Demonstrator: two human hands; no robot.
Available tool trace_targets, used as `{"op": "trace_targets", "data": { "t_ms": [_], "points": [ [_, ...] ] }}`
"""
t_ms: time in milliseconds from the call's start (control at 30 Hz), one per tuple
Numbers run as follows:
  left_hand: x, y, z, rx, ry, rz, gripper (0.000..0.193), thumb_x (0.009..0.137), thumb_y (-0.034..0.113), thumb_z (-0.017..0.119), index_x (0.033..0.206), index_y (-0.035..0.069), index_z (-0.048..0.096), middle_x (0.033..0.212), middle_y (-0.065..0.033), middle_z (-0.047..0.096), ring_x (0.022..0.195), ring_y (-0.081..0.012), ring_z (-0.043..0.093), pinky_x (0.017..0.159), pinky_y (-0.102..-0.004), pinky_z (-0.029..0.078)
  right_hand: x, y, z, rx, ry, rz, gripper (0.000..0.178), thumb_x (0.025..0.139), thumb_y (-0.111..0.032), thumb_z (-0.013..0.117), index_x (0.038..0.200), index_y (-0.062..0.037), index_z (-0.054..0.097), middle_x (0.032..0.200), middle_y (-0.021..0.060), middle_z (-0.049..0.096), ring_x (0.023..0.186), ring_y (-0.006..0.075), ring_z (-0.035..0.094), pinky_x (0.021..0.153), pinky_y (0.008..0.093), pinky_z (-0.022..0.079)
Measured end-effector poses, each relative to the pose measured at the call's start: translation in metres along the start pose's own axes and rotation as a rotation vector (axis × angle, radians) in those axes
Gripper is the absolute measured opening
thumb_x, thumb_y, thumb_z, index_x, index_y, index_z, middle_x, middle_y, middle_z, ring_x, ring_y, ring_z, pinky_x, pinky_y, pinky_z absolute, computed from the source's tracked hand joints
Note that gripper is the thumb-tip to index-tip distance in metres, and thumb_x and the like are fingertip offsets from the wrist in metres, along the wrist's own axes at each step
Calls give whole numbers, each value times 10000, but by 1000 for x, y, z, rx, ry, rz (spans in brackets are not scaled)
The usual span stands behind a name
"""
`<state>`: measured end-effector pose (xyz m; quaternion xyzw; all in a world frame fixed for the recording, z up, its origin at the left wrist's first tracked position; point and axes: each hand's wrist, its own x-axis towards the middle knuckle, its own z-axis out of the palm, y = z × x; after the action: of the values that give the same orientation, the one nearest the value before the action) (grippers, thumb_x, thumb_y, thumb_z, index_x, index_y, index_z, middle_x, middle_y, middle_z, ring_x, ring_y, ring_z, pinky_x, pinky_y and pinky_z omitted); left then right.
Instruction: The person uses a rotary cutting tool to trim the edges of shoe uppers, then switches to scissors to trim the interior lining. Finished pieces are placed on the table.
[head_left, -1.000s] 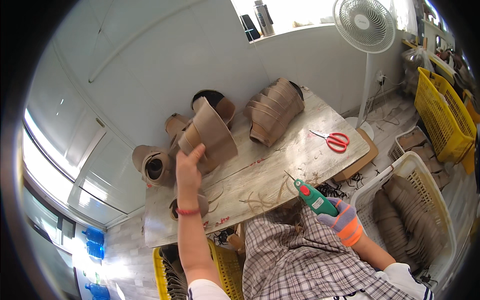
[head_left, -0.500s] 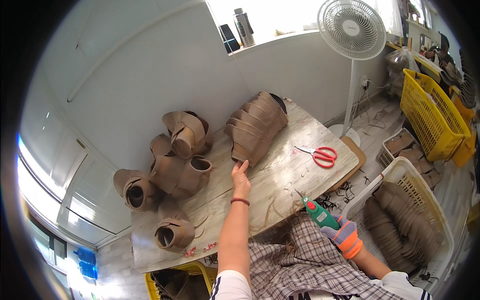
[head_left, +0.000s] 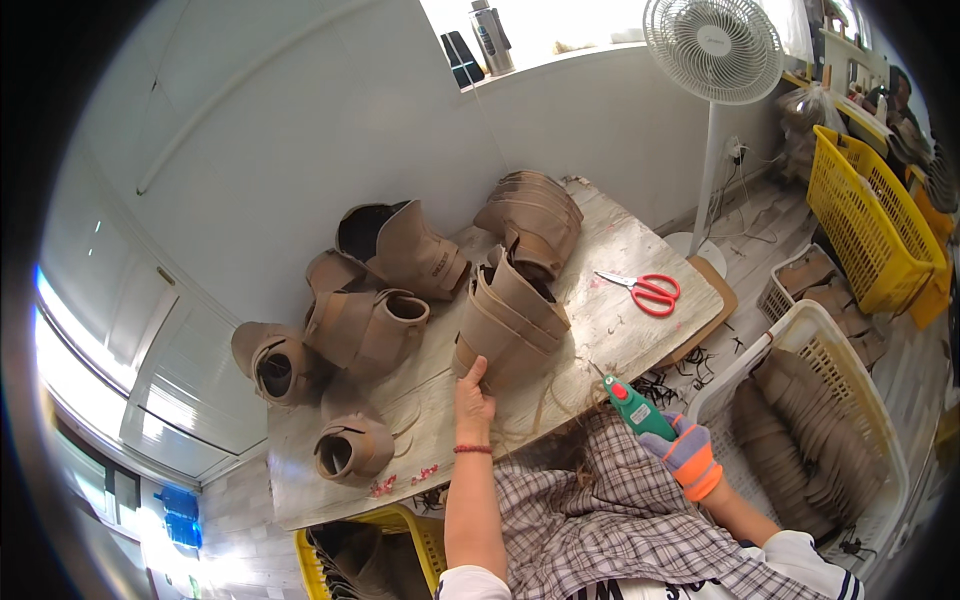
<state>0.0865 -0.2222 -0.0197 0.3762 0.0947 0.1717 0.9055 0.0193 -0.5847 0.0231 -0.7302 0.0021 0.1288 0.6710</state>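
Note:
My left hand [head_left: 476, 405] grips the near end of a nested stack of brown shoe uppers [head_left: 508, 335], thumb on top, fingers mostly hidden beneath. This stack lies on a worn wooden table [head_left: 590, 340]. Just behind it, touching or nearly so, is another nested stack of uppers [head_left: 540, 205]. My right hand [head_left: 690, 460], in a grey and orange glove, is closed round a green handheld tool [head_left: 640, 410] with a red button and thin pointed tip. The tool is above my lap at the table's front edge, its tip pointing toward the table.
Loose brown uppers [head_left: 365, 330] crowd the table's left side. Red-handled scissors [head_left: 650, 291] lie at the right. A white basket [head_left: 712, 385] holding stacked uppers stands right; a yellow crate [head_left: 432, 540] sits below the table. Beyond are a white fan [head_left: 712, 45] and another yellow crate [head_left: 870, 225].
A stack of uppers now lies nearer, apart from the stack behind, with my left hand on it. One upper at the back left has turned and tipped. The right hand still holds the tool.

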Motion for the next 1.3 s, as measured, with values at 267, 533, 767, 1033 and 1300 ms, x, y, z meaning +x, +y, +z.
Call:
{"op": "trace_targets", "data": {
  "t_ms": [267, 533, 767, 1033, 1300],
  "points": [
    [-110, -8, -13, -101, 87, -75, 640, 789, 130, 771, 1355, 33, 488, 1316, -91, 560, 1216, -296, 512, 1045, -468, 419, 3, 3, 0, -216, 70, -113, 557, 735, -326, 840, 1131, 6, 631, 899, 91, 710, 724, 119, 655, 655, 260, 527],
    [-147, -12, 14, -139, -5, -126, 619, 782, 46, 711, 1357, 27, 482, 1301, -123, 565, 1205, -325, 528, 1013, -504, 455, -12, -10, -8, -240, -17, -154, 519, 748, -246, 835, 1145, 15, 626, 918, 60, 694, 771, 95, 629, 685, 249, 517],
    [-165, 0, 33, -99, -49, -84, 596, 797, 39, 687, 1355, 16, 477, 1290, -135, 571, 1195, -333, 540, 1009, -504, 464, -26, -29, 0, -87, -170, -62, 562, 757, -238, 837, 1198, 21, 601, 926, 60, 694, 764, 75, 626, 687, 243, 530],
    [-181, -2, 21, 241, -79, 75, 560, 813, -43, 676, 1338, 1, 485, 1288, -117, 569, 1170, -270, 556, 991, -391, 465, -24, -35, 12, 1, -106, -39, 469, 782, -259, 812, 1124, 5, 628, 883, 36, 675, 719, 60, 596, 650, 218, 499],
    [-201, 8, 18, 798, -89, 169, 287, 808, 34, 743, 1079, -18, 663, 1130, -90, 655, 1020, -206, 613, 834, -344, 495, -7, -57, 12, -125, -152, 21, 352, 837, -276, 763, 1013, -3, 626, 747, 7, 615, 601, 67, 557, 533, 224, 441]
  ]
}}
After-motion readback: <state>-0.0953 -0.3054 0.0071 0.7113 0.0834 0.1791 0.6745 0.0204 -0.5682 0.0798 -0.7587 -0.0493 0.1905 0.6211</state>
